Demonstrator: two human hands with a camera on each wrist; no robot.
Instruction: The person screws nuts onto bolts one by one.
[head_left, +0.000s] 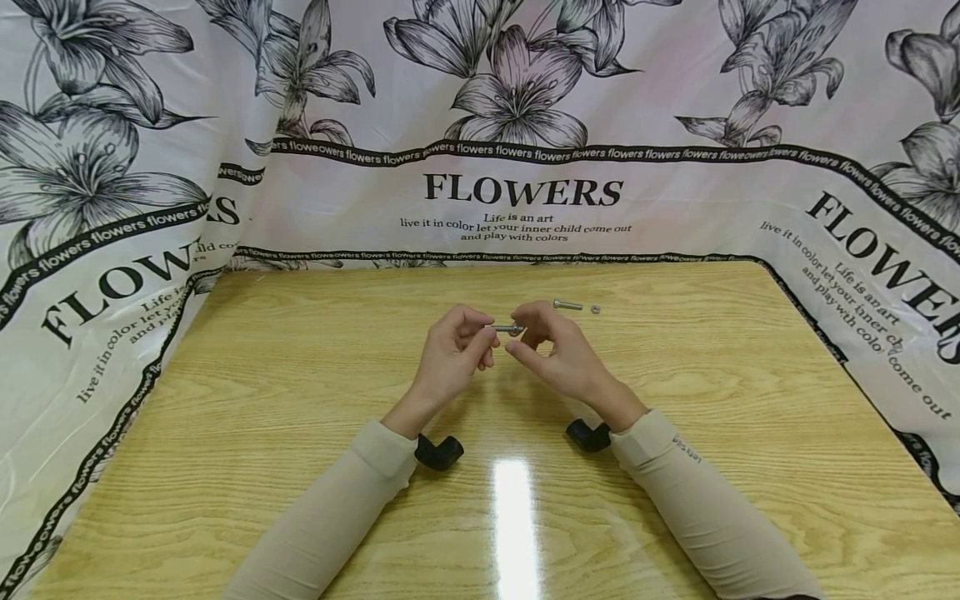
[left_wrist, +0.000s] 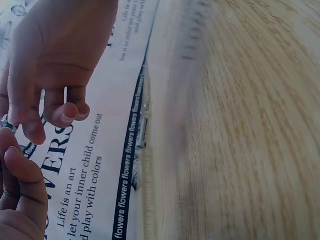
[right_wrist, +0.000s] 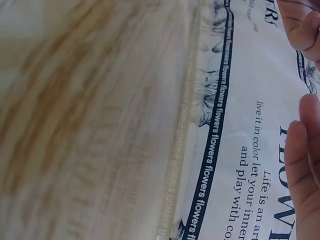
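In the head view, my left hand point(head_left: 453, 354) pinches a small metal bolt point(head_left: 504, 328) between thumb and fingertips, the shank pointing right. A nut point(head_left: 516, 330) sits on the bolt's right end. My right hand point(head_left: 562, 354) is at that end, index fingertip right at the nut and thumb a little below it, with a gap between them. In the left wrist view, my left hand point(left_wrist: 22, 195) and right hand point(left_wrist: 60, 50) meet at the left edge, their fingers hiding most of the bolt. The right wrist view shows only part of my right hand point(right_wrist: 305, 165).
Beyond my right hand, a second bolt point(head_left: 567, 305) and a loose nut point(head_left: 596, 309) lie on the wooden table point(head_left: 300, 375). A flower-printed cloth point(head_left: 525, 200) hangs behind and along both sides. Black wrist mounts point(head_left: 439, 452) sit at both sleeve cuffs.
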